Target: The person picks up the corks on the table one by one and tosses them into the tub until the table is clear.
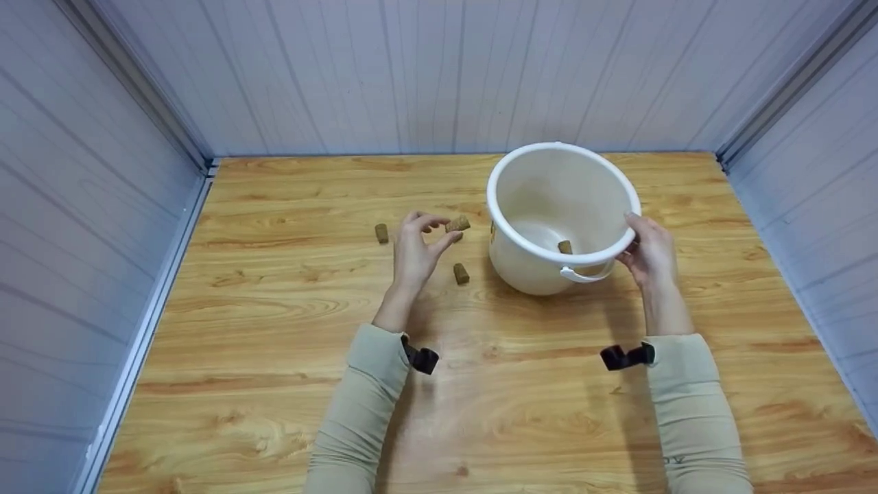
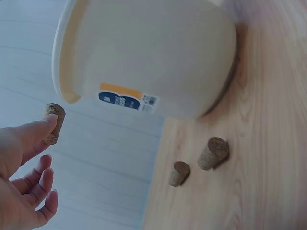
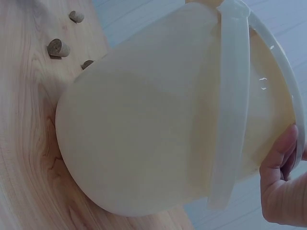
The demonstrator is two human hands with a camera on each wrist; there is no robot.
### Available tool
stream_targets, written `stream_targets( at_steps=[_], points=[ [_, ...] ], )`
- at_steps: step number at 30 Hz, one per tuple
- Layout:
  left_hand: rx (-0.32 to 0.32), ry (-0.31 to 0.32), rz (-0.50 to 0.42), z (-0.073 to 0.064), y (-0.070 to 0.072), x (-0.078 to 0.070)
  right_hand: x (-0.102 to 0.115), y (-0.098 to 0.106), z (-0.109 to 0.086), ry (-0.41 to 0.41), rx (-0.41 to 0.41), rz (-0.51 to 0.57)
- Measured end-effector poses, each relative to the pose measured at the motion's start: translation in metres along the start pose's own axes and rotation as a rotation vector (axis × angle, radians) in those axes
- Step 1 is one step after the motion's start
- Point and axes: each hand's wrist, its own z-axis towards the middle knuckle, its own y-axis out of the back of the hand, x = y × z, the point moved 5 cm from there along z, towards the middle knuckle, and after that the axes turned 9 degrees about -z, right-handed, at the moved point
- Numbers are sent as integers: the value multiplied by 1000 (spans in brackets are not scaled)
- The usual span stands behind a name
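Observation:
My left hand (image 1: 416, 250) pinches a cork (image 2: 54, 123) between thumb and fingers, held left of the white bucket (image 1: 525, 264). One cork (image 1: 381, 233) lies left of that hand, and another cork (image 1: 461, 274) lies between the hand and the bucket. A third cork (image 3: 87, 64) on the table is partly hidden behind the bucket in the right wrist view. Inside the bucket, a cork (image 1: 564, 246) shows near the bottom, partly covered by the front rim. My right hand (image 1: 651, 252) grips the bucket's rim on its right side.
The bucket stands on a wood-grain table (image 1: 274, 398). Its white handle (image 1: 586, 276) hangs down at the front right. Pale panel walls (image 1: 357, 75) enclose the table at the back and both sides. A printed label (image 2: 125, 97) is on the bucket's side.

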Motion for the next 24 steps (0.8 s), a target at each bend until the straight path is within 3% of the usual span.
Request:
stream_targets(
  at_steps=[11,24],
  points=[
    [23,-87,-60,0,-9,-30,1,0,-1,-6,13,1],
    [81,-118,-81,3,-29,-55,0,0,0,-18,-19,-34]
  ],
)
